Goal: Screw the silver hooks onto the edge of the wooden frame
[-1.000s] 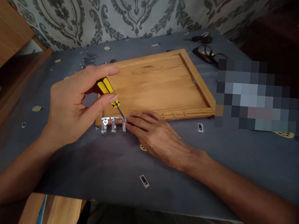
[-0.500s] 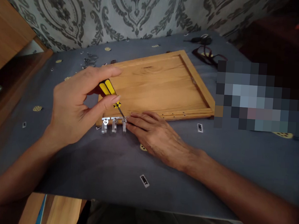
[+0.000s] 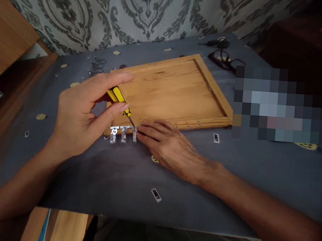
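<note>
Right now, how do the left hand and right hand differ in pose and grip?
The left hand is raised and curled; the right hand lies flat on the cloth. The left hand pinches a yellow screwdriver; the right hand grips nothing, its fingertips beside a metal hook. Both meet at the near edge of the wooden board.

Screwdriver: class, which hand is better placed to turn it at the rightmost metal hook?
Left. The left hand grips the screwdriver, its tip set at the hook on the board's near edge. The right hand lies flat beside that hook, holding nothing.
</note>
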### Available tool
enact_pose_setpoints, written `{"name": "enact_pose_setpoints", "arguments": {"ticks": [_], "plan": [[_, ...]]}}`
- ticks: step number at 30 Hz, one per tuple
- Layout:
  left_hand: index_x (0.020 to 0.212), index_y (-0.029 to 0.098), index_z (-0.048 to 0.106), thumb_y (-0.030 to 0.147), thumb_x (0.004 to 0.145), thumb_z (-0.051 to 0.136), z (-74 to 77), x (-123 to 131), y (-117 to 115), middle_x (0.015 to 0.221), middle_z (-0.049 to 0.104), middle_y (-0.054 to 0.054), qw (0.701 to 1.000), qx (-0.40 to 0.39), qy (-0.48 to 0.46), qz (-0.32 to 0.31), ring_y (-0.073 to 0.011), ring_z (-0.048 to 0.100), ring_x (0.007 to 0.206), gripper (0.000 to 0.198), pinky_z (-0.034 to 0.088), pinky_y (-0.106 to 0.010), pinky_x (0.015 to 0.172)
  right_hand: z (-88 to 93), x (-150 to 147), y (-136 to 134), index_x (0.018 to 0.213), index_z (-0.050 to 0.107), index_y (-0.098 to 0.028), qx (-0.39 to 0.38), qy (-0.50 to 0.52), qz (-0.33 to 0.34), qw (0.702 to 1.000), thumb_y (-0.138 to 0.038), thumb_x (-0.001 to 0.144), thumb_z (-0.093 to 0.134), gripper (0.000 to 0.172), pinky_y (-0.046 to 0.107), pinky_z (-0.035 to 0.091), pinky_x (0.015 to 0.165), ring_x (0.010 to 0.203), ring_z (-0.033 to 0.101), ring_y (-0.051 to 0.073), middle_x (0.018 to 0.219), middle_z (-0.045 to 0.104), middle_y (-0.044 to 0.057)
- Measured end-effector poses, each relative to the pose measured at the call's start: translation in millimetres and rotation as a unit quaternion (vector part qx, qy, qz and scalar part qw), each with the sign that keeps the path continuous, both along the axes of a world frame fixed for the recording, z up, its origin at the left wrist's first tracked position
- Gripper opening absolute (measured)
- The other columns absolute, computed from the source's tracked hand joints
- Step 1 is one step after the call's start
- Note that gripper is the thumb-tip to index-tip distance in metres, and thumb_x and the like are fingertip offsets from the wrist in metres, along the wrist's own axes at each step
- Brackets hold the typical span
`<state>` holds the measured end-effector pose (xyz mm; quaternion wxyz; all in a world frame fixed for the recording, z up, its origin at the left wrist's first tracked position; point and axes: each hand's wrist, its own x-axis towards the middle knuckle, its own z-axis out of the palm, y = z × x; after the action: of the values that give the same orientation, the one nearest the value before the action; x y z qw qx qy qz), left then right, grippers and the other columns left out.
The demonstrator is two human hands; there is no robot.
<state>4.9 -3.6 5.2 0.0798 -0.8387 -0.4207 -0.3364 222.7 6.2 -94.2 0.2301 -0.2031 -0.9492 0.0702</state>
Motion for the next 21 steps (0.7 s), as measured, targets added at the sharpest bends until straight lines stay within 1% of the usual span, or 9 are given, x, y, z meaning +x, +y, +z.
{"name": "enact_pose_setpoints", "arguments": {"ticks": [3, 8, 12, 15, 21], "plan": [[0.126, 0.019, 0.060, 0.024, 0.090, 0.066, 0.3, 0.2, -0.5, 0.114, 0.073, -0.001, 1.000, -0.008, -0.003, -0.003, -0.0073, 0.069, 0.091, 0.036, 0.060, -0.018, 0.079, 0.1, -0.2, 0.3, 0.127, 0.063, -0.011, -0.004, -0.002, 0.000, 1.000, -0.006, 0.091, 0.054, 0.037, 0.049, 0.045, 0.107, 0.130, 0.056, 0.029, 0.134, 0.066, 0.016], [0.129, 0.021, 0.058, 0.022, 0.089, 0.067, 1.0, -0.3, -1.0, 0.118, 0.072, -0.001, 1.000, -0.018, 0.003, -0.010, -0.0090, 0.070, 0.093, 0.041, 0.062, -0.022, 0.079, -1.0, 0.3, 0.5, 0.129, 0.063, -0.010, -0.015, 0.009, 0.006, 1.000, -0.005, 0.089, 0.056, 0.041, 0.052, 0.045, 0.107, 0.130, 0.056, 0.030, 0.134, 0.066, 0.018], [0.130, 0.024, 0.057, 0.020, 0.089, 0.066, 0.8, 0.0, -1.6, 0.120, 0.071, 0.000, 0.999, -0.027, -0.011, -0.015, -0.0074, 0.069, 0.091, 0.042, 0.062, -0.020, 0.080, -0.1, 0.0, 0.2, 0.128, 0.063, -0.011, -0.010, 0.005, 0.002, 1.000, -0.006, 0.091, 0.056, 0.039, 0.051, 0.046, 0.106, 0.129, 0.057, 0.029, 0.134, 0.066, 0.016], [0.129, 0.022, 0.058, 0.020, 0.089, 0.067, 1.1, 0.4, -1.4, 0.120, 0.071, 0.001, 1.000, -0.024, -0.006, -0.018, -0.0063, 0.070, 0.091, 0.040, 0.061, -0.017, 0.081, 0.7, -0.7, 0.1, 0.127, 0.064, -0.012, -0.002, 0.001, -0.001, 1.000, -0.007, 0.091, 0.056, 0.037, 0.050, 0.046, 0.106, 0.129, 0.057, 0.029, 0.134, 0.066, 0.015], [0.130, 0.023, 0.058, 0.021, 0.090, 0.065, 2.3, -0.9, -0.3, 0.121, 0.071, 0.000, 0.999, -0.028, -0.004, -0.023, -0.0076, 0.069, 0.093, 0.041, 0.061, -0.019, 0.080, -2.0, -1.0, 0.9, 0.127, 0.064, -0.009, -0.006, 0.021, 0.005, 1.000, -0.004, 0.088, 0.059, 0.039, 0.052, 0.046, 0.105, 0.127, 0.059, 0.031, 0.132, 0.067, 0.017]]}}
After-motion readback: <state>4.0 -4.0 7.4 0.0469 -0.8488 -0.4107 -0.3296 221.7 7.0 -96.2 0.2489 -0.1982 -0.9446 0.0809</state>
